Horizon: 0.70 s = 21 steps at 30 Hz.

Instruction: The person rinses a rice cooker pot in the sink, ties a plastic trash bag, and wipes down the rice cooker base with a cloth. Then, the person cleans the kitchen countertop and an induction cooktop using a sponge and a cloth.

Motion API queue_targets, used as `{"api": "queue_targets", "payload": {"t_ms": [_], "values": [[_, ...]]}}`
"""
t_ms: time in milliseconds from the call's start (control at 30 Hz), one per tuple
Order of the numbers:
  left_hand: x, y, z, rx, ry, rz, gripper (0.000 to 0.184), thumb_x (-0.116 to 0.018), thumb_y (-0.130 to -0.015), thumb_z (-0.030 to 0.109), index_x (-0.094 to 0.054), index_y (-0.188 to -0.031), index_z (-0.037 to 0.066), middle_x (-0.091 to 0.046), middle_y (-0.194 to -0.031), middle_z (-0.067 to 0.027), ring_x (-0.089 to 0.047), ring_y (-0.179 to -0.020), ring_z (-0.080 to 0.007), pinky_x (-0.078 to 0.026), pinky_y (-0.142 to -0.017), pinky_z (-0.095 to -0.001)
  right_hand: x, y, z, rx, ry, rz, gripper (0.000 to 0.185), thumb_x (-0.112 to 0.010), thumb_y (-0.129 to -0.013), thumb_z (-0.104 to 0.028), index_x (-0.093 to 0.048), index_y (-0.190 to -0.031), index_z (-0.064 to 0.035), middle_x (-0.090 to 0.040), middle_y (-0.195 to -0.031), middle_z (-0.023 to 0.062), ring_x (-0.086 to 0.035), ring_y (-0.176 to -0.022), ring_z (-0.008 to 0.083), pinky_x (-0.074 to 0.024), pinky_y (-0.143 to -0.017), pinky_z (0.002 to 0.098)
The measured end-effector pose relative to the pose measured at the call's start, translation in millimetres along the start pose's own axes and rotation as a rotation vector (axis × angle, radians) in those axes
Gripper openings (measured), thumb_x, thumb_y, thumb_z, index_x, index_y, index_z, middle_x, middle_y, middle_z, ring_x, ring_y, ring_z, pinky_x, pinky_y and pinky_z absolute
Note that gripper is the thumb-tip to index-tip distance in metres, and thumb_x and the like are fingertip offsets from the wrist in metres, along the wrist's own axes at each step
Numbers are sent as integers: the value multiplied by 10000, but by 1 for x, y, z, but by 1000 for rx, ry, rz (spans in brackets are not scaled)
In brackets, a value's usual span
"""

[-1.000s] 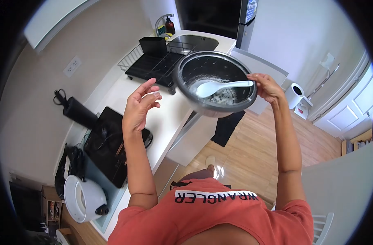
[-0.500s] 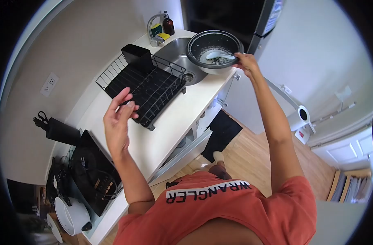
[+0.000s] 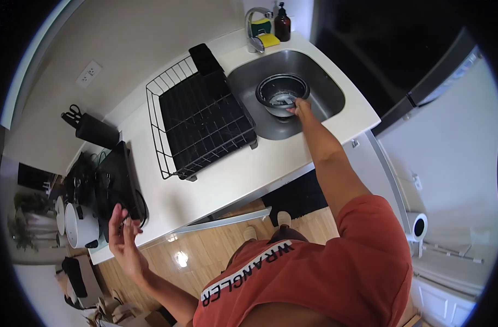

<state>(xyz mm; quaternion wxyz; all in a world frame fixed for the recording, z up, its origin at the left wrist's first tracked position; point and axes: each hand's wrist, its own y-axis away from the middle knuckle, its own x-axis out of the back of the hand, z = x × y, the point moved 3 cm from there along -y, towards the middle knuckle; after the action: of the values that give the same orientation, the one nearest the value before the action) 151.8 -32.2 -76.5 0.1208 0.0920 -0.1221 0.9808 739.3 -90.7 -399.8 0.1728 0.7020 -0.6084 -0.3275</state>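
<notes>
My right hand (image 3: 300, 107) is closed on the near right rim of a round pot (image 3: 282, 82), dark inside and pale outside. The pot is inside the steel sink (image 3: 328, 90); whether its base rests on the bottom I cannot tell. In it lie a white spoon (image 3: 283, 101), partly covered by my hand, and whitish residue. My left hand (image 3: 127, 242) holds nothing, its fingers loosely bent and apart, in the air near the counter's front edge, closest to the black cooktop (image 3: 115, 188).
A black dish rack (image 3: 205, 128) stands left of the sink. Behind the sink are a faucet (image 3: 254, 41), a yellow sponge (image 3: 268, 40) and a brown pump bottle (image 3: 282, 24). A knife block (image 3: 96, 129) and a white pot (image 3: 81, 226) are at left. A cabinet door (image 3: 232, 218) hangs open below.
My right hand has brought the pot from over the counter's right end down into the sink. My left hand has moved away from the dish rack toward the cooktop. The view has turned.
</notes>
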Motion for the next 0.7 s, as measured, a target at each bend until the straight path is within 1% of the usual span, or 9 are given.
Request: {"api": "queue_targets", "payload": {"t_ms": [200, 267, 300, 367, 400, 467, 533, 600, 700], "values": [[20, 32, -12, 95, -76, 167, 396, -557, -839, 109, -483, -1214, 3, -523, -1064, -90, -518, -724, -105, -428, -626, -217, -5, -26, 12, -87, -106, -2, 407, -580, -770, 30, -449, -1154, 2, -480, -1129, 216, -557, -923, 377, -554, -642, 505], [19, 36, -14, 106, -89, 183, 392, -550, -843, 107, -482, -1217, 8, -517, -1056, -91, -515, -725, -107, -428, -623, -216, 0, -56, 18, -66, 99, 15, 366, -531, -845, -140, -415, -1174, -28, -513, -1091, 200, -583, -842, 424, -519, -584, 569], [14, 40, -12, 121, -92, 199, 392, -549, -844, 108, -483, -1218, 11, -516, -1055, -91, -515, -725, -109, -426, -620, -215, 3, -58, 15, -64, 103, 10, 366, -531, -845, -140, -415, -1174, -28, -513, -1091, 200, -583, -842, 424, -519, -584, 569], [10, 42, -13, 134, -82, 223, 391, -549, -845, 109, -483, -1218, 14, -516, -1054, -90, -514, -724, -111, -423, -616, -214, 5, -52, -7, 340, 1181, 87, 417, -565, -834, -199, -419, -1196, -53, -497, -1145, 187, -537, -956, 417, -475, -740, 561], [10, 43, -15, 141, -98, 233, 391, -548, -846, 109, -482, -1219, 14, -515, -1056, -90, -516, -726, -114, -420, -611, -214, -8, -27, -18, 354, 1183, 85, 417, -565, -834, -199, -419, -1196, -53, -497, -1145, 187, -537, -956, 417, -475, -740, 561], [4, 42, -20, 146, -98, 256, 390, -547, -847, 108, -481, -1220, 14, -515, -1057, -90, -519, -728, -116, -417, -606, -213, -53, 62, -61, 811, 1235, 543, 441, -544, -830, -309, -448, -1191, -72, -444, -1215, 185, -456, -1088, 338, -399, -879, 454], [-1, 39, -24, 174, -117, 254, 398, -554, -843, 103, -477, -1223, 13, -518, -1053, -92, -523, -729, -120, -412, -599, -212, -107, 71, -85, 1181, 1196, 238, 428, -535, -824, -292, -454, -1180, -69, -411, -1242, 182, -420, -1103, 313, -401, -874, 416], [-12, 35, -20, 175, -120, 259, 390, -552, -842, 96, -484, -1218, 17, -523, -1049, -95, -532, -723, -119, -417, -595, -212, -164, 59, -99, 1541, 1256, 163, 434, -481, -840, -241, -416, -1225, -53, -371, -1276, 202, -457, -1040, 347, -434, -778, 472], [-29, 35, -11, 178, -136, 256, 398, -560, -838, 94, -481, -1219, 12, -526, -1053, -101, -535, -713, -121, -420, -595, -216, -217, 43, -110, 1364, 1568, 310, 424, -445, -848, -196, -435, -1237, -27, -332, -1306, 225, -493, -983, 374, -462, -638, 493]]}}
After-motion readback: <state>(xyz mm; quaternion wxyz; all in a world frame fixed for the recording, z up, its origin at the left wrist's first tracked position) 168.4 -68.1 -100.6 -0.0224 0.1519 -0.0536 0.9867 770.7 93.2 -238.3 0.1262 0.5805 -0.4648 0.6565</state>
